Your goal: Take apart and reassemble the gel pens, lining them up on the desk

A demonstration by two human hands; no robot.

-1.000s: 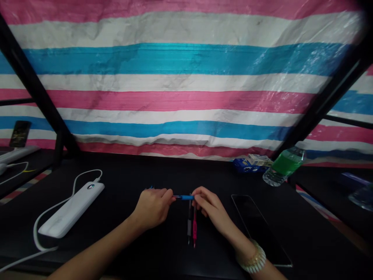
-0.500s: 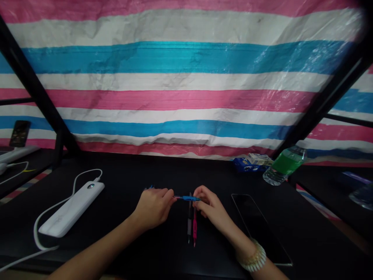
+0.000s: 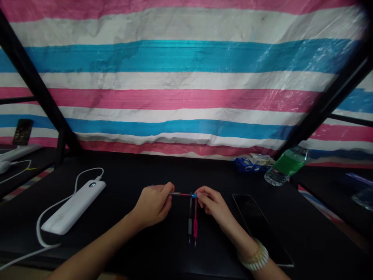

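Observation:
My left hand (image 3: 154,203) is closed around one end of a thin pen refill (image 3: 183,194), whose red length shows between my hands. In my right hand (image 3: 211,200), the thumb and fingers pinch a blue pen barrel (image 3: 194,195), and the refill runs into its left end. Some blue shows behind my left hand, mostly hidden. Just below the barrel, a black pen with a grey grip (image 3: 190,223) and a pink pen (image 3: 195,225) lie side by side on the black table (image 3: 134,167), tips toward me. Their upper ends are partly covered by my right hand and the barrel.
A white power bank (image 3: 75,208) with a cable lies at left. On the right are a dark phone (image 3: 259,223), a green-labelled bottle (image 3: 288,165) leaning over, and a blue packet (image 3: 247,165). A striped sheet (image 3: 180,81) hangs behind, between black frame bars.
The blue barrel has shifted right along with my right fingers. A longer stretch of red refill now shows between my hands. The pens on the table stay put.

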